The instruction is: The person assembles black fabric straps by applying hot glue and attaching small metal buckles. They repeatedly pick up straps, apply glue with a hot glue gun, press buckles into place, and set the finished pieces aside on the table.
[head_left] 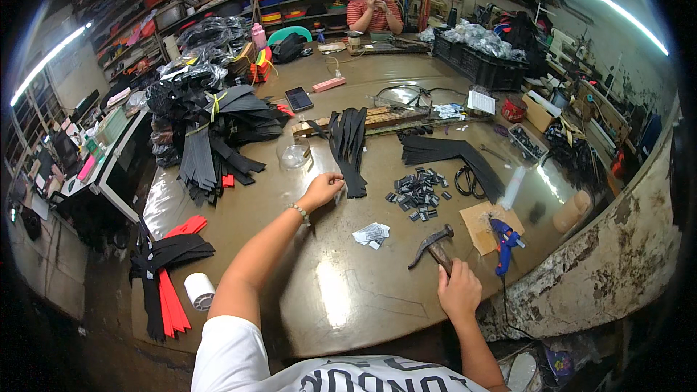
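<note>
My right hand [459, 292] is wrapped round the wooden handle of a claw hammer [438, 245], whose dark metal head points away from me over the table. My left arm reaches forward, and my left hand [322, 191] has its fingertips pinched together beside the near end of a bundle of black straps [350, 151]. What those fingers hold, if anything, is too small to make out. A pile of small black buckles [419, 192] lies right of the straps. Several small white labels [372, 234] lie between my two hands.
Black straps [196, 160] are heaped at the left; red straps [173, 305] and a white spool [199, 292] lie nearer. A blue glue gun [504, 245] rests on cardboard at the right. Beyond are a phone [298, 99], a black crate [479, 65] and a seated person [374, 16].
</note>
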The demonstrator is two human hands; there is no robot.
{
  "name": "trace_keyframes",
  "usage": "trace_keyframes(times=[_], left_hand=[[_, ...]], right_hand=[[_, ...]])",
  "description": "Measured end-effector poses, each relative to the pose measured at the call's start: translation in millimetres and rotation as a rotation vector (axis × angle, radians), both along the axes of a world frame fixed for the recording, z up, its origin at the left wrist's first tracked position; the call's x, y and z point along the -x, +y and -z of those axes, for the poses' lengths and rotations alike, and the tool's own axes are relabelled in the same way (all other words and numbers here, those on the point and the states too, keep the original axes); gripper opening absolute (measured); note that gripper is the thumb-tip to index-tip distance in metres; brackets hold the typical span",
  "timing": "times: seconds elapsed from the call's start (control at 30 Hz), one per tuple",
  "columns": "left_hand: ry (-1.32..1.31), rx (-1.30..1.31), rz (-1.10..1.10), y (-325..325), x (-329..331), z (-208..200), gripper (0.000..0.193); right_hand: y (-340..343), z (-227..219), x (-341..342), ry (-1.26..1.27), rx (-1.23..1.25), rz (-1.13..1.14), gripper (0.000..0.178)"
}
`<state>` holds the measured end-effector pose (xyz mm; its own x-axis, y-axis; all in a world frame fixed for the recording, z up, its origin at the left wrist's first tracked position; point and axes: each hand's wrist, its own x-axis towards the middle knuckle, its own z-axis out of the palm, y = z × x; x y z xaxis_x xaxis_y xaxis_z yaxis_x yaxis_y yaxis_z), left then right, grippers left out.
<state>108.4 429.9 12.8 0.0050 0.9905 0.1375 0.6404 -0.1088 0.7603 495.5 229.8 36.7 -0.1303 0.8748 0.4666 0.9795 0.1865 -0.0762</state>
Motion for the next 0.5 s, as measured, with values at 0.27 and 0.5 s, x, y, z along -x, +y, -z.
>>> trace_keyframes(times=[0.27,0.5], left_hand=[[-0.041,0.146,-0.208,23,-4,0,0.029],[-0.343,-0.064,-0.348,16,-6,6,0.026]], right_hand=[[-1,-1,1,0.008,-0.011,0.012,0.033],[-1,-3,1,0.035,0.054,0.032,0.032]])
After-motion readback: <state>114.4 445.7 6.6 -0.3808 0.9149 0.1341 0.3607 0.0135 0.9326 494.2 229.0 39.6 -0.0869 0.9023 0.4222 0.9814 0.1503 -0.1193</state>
